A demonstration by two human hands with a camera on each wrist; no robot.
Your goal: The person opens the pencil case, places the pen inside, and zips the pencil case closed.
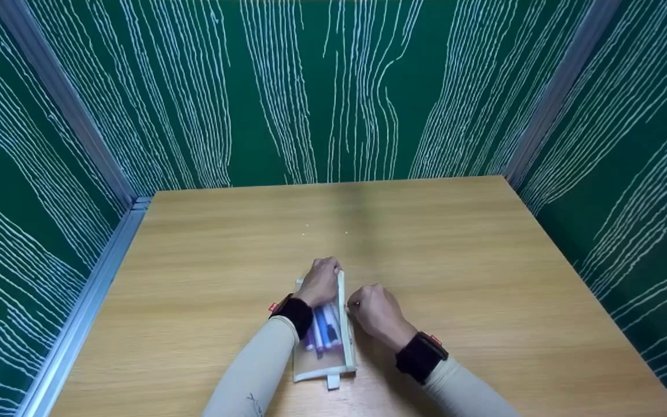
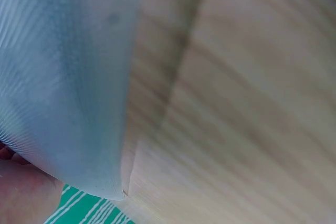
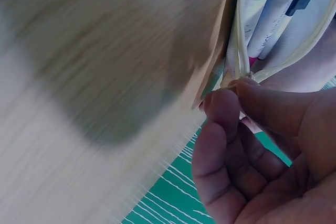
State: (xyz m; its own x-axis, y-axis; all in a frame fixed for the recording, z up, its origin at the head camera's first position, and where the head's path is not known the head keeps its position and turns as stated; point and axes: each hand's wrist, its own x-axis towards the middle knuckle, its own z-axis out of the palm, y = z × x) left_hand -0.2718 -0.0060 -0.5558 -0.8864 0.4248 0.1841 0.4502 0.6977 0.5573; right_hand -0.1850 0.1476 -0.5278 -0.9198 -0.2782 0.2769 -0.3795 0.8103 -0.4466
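Observation:
A see-through mesh pencil pouch with pale edging lies on the table, with several markers inside. My left hand grips the pouch near its far end; in the left wrist view the mesh covers part of that hand. On the pouch's right side, my right hand pinches the zipper pull between thumb and forefinger, which mostly hide it. Seen from the right wrist, the zipper edge gapes and marker ends show in the opening.
The wooden table carries a few tiny white specks beyond the hands. Green walls with white wavy lines stand at the back and sides. A metal rail runs along the table's left edge.

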